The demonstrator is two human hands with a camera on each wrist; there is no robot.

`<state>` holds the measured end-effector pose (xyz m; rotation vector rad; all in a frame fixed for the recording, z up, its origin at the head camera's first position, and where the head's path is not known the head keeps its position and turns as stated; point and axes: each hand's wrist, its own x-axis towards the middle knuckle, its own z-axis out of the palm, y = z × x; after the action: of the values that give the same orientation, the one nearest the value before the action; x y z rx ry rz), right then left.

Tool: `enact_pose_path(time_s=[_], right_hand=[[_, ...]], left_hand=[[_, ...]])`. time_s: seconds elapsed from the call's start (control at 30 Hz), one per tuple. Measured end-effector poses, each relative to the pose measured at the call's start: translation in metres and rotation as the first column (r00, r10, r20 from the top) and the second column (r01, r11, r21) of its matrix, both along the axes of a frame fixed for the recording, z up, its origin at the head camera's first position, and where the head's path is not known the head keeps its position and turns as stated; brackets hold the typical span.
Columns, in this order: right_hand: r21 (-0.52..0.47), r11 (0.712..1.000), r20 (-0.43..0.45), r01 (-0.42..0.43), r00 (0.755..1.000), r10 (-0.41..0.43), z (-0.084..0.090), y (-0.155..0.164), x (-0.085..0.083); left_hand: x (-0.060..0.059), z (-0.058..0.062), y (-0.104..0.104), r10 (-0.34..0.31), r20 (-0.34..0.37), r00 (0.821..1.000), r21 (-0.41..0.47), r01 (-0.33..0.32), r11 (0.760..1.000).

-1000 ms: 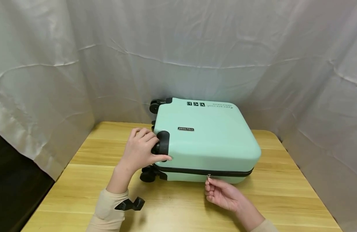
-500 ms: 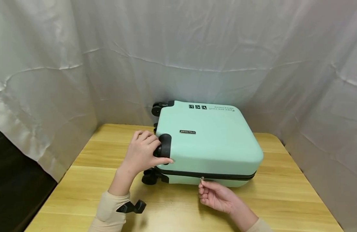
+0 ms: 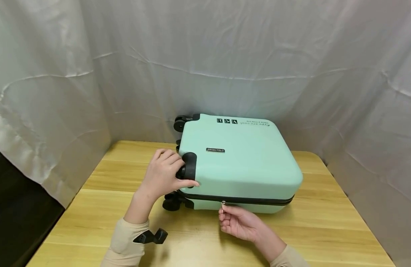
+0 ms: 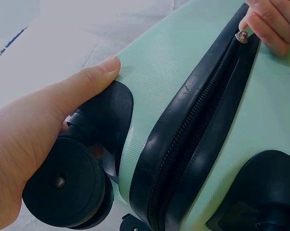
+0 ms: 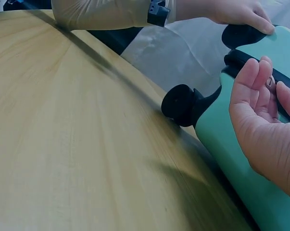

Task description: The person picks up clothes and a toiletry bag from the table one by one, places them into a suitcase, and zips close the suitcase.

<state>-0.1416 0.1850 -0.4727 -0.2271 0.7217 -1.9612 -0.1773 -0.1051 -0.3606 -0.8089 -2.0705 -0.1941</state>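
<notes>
A mint suitcase (image 3: 240, 163) lies flat on the table (image 3: 91, 207), toward its far edge, wheels pointing left. The left hand (image 3: 163, 174) wraps around the near upper wheel (image 3: 186, 167), thumb pressed on the shell. The right hand (image 3: 238, 222) pinches the zipper pull (image 3: 222, 206) on the black zipper (image 3: 245, 200) along the near side. A lower wheel (image 3: 172, 202) rests just beside the left wrist. White cloth (image 3: 225, 63) encloses the table behind and on both sides.
</notes>
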Motion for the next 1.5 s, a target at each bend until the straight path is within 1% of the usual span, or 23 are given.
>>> enact_pose_path(time_s=[0.1, 0.23, 0.37, 0.57, 0.83, 0.93, 1.07, 1.17, 1.3, 1.4, 1.5], right_hand=[[0.0, 1.0, -0.019, 0.007, 1.0, -0.007, -0.001, -0.003, 0.0], [-0.009, 1.0, -0.04, 0.008, 0.999, -0.008, -0.002, -0.008, 0.0], [0.002, 1.0, -0.038, 0.011, 0.999, -0.01, -0.001, -0.012, -0.001], [0.008, 1.0, -0.018, 0.006, 1.0, -0.006, 0.002, -0.018, -0.002], [0.068, 0.998, -0.066, -0.007, 0.998, 0.012, 0.008, -0.041, -0.002], [0.088, 0.996, -0.062, 0.0, 0.998, 0.005, 0.009, -0.046, -0.001], [0.086, 0.996, -0.067, 0.009, 0.998, -0.003, 0.008, -0.047, 0.001], [0.077, 0.997, -0.068, 0.01, 0.998, -0.005, 0.008, -0.048, 0.0], [0.082, 0.997, -0.041, -0.008, 0.999, 0.012, 0.009, -0.053, -0.002], [0.084, 0.996, -0.025, -0.028, 0.999, 0.03, 0.009, -0.06, -0.003], [0.082, 0.996, -0.022, -0.029, 0.999, 0.031, 0.01, -0.067, -0.003]], left_hand=[[0.0, 0.001, 0.0, -0.013, 0.008, 1.0, 0.004, 0.013, 1.0], [0.001, 0.001, -0.002, -0.011, 0.014, 1.0, 0.006, 0.011, 1.0], [0.001, 0.002, -0.002, -0.007, 0.019, 1.0, 0.002, 0.007, 1.0], [0.0, 0.003, -0.002, -0.013, 0.005, 1.0, 0.005, 0.013, 1.0], [-0.001, 0.004, 0.002, -0.032, -0.009, 0.999, 0.005, 0.032, 0.999], [-0.001, 0.003, 0.005, -0.027, 0.002, 1.0, -0.001, 0.027, 1.0], [-0.001, 0.001, 0.005, -0.015, 0.011, 1.0, 0.0, 0.015, 1.0], [-0.002, 0.002, 0.005, -0.024, -0.006, 1.0, 0.004, 0.024, 1.0], [-0.003, 0.002, 0.005, -0.031, -0.029, 0.999, 0.009, 0.032, 0.999], [-0.002, 0.001, 0.003, -0.025, -0.02, 0.999, 0.012, 0.025, 1.0], [-0.002, 0.0, 0.0, -0.023, 0.0, 1.0, 0.02, 0.023, 1.0]])
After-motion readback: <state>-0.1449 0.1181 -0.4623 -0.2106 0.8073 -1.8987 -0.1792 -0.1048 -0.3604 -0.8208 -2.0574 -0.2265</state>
